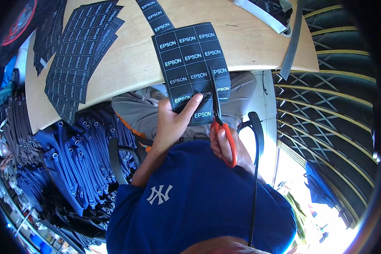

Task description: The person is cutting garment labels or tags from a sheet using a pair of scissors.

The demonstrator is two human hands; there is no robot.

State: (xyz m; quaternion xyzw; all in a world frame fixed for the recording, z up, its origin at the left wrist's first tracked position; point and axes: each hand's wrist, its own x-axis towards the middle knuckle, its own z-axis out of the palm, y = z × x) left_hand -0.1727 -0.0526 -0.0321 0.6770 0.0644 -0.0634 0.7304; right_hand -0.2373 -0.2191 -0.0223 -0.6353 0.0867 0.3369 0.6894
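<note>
My left hand [171, 120] grips the lower part of a black label sheet [184, 51], thumb on top and the other fingers underneath. White lettering repeats over the sheet in a grid of thin lines. My right hand [228, 146] is closed round the orange-red handles of a pair of scissors [216, 103]. Their dark blades point away from me and lie along the line beside the sheet's right-hand column. Below the blade tips, that column is partly parted from the rest. The sheet is held over my lap, its far end above the table edge.
More black label sheets [82, 46] lie overlapping on the wooden table [127, 55] at the left. A narrow label strip [154, 15] lies beyond my sheet. A dark strap [293, 46] hangs over the right edge. Blue straps [82, 161] with metal rings hang at lower left, near a chair armrest [116, 161].
</note>
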